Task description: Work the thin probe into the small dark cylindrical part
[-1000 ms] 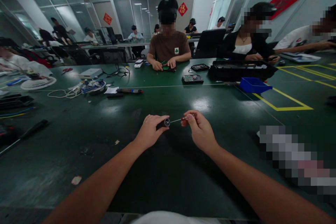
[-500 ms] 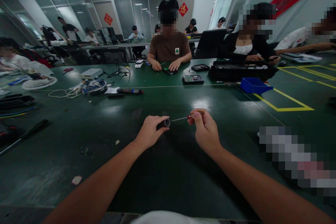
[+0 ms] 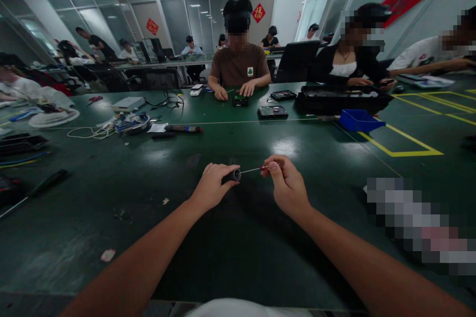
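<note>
My left hand (image 3: 210, 186) is closed around a dark cylinder (image 3: 234, 175), whose round open end with a pale rim faces right. Most of the cylinder is hidden behind the fingers. In my right hand (image 3: 289, 183) is a screwdriver (image 3: 264, 167) with a reddish handle, gripped between thumb and fingers. Its thin metal shaft points left, and the tip reaches the cylinder's open end. How deep the tip sits inside I cannot tell. Both hands are over the dark green tabletop (image 3: 230, 267).
A long screwdriver (image 3: 35, 192) lies at the left. Farther back are a pen-like tool (image 3: 183, 129), bundled cables (image 3: 132, 123), a blue bin (image 3: 360, 121) and an opened device (image 3: 272, 112). A co-worker (image 3: 241, 67) sits opposite, hands over a small circuit board. A pixelated item (image 3: 412, 218) lies right.
My right hand has moved slightly left, bringing the screwdriver's tip into the cylinder's open end. My left hand has stayed put. The co-worker opposite has shifted a hand off the board.
</note>
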Demonstrator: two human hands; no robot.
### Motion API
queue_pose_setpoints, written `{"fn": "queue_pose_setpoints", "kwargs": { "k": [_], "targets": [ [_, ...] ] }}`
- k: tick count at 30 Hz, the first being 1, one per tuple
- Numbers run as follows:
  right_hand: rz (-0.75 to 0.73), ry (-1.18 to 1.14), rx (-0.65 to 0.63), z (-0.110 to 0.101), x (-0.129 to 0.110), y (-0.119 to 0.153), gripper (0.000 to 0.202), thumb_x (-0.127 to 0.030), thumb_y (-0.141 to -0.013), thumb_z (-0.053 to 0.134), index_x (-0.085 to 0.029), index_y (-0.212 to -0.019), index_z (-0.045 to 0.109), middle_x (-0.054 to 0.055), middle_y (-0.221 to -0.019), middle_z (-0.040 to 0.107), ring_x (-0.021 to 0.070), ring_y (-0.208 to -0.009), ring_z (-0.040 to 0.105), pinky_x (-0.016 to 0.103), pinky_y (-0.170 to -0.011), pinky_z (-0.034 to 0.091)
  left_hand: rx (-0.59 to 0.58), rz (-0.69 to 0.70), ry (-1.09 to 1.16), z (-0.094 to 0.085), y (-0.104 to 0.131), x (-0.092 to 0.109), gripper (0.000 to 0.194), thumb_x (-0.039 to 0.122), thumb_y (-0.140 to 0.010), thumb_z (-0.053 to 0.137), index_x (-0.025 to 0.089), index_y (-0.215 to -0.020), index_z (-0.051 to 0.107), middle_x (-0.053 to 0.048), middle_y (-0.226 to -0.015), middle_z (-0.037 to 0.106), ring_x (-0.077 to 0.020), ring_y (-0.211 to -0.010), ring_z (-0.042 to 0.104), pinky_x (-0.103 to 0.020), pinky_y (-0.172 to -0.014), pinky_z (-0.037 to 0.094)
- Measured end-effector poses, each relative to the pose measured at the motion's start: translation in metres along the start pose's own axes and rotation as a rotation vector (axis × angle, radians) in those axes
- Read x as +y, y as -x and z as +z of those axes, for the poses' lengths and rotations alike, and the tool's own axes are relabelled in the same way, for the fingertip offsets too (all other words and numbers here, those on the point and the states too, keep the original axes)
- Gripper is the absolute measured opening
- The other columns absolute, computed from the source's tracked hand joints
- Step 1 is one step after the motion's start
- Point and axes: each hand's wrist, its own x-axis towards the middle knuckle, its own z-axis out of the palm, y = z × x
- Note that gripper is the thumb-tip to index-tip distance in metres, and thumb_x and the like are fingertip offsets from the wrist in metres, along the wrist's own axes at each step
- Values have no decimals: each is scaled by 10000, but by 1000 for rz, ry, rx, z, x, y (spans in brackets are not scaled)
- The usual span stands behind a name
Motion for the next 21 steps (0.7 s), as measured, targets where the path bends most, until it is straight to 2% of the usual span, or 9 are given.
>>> {"fn": "queue_pose_setpoints", "kwargs": {
  "k": [21],
  "targets": [
    [29,174,9,-4,-5,-4,225,-394,-1015,439,-228,-960,581,29,-767,694,199,-708,675,323,-664,479,-22,-36,20,2,0,-5,422,292,-921,669,293,-1338,608,-46,-1186,694,-259,-1115,593,-504,-1071,379]
  ]
}}
